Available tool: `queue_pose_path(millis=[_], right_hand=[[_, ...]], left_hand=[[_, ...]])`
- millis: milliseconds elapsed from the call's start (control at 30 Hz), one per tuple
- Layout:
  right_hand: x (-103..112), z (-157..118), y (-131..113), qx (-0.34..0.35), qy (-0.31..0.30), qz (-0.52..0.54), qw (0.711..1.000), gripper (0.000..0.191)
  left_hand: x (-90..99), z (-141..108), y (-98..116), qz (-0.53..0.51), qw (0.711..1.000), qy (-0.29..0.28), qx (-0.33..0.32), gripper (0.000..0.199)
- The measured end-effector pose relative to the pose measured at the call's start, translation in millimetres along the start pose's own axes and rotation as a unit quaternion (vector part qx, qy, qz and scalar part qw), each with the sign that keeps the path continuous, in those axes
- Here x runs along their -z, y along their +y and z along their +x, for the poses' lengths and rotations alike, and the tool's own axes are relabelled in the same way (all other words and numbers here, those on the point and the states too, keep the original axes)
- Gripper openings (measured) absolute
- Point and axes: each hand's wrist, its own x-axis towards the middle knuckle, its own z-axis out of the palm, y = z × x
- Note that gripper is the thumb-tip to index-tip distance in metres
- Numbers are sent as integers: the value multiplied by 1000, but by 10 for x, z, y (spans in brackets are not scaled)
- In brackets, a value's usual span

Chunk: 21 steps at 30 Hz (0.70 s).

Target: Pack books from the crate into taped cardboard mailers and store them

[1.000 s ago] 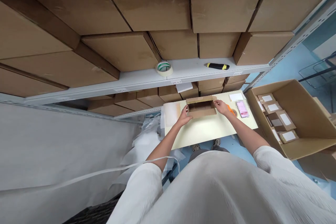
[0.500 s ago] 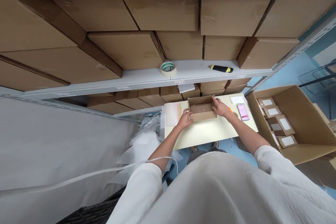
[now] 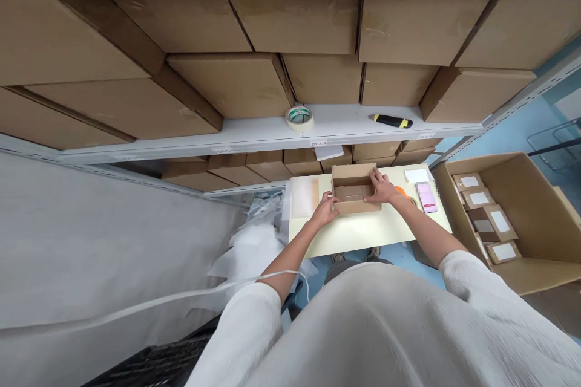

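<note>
**Supporting Left, Right and Ahead**

On the cream tabletop [image 3: 354, 236], under the open carton [image 3: 356, 208]: bearing a pale sheet [image 3: 303, 196] left of the left hand [image 3: 325, 210]; right of the right hand [image 3: 384, 188], an orange item [image 3: 401, 191], a tan roll [image 3: 413, 201], a pink-screened phone [image 3: 426, 198] and a white card [image 3: 416, 175]. On the grey shelf [image 3: 340, 118] beyond both hands: carrying large brown boxes [image 3: 324, 78], a cream tape roll [image 3: 300, 124] ahead and left, and a black-yellow cutter [image 3: 391, 121] ahead and right.
</note>
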Motion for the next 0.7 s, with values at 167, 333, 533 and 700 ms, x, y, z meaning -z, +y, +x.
queue_pose_path(millis=[167, 333, 533, 700], right_hand=[[32, 103, 29, 7, -42, -22, 999, 140], [25, 133, 29, 11, -46, -57, 997, 130], [61, 91, 0, -11, -56, -69, 996, 133], [102, 56, -40, -22, -57, -82, 995, 135]], left_hand=[[-18, -50, 16, -29, 1000, 8, -5, 44], [32, -108, -54, -126, 990, 68, 12, 59], [357, -161, -513, -104, 967, 197, 126, 37], [606, -179, -975, -39, 943, 217, 250, 30]])
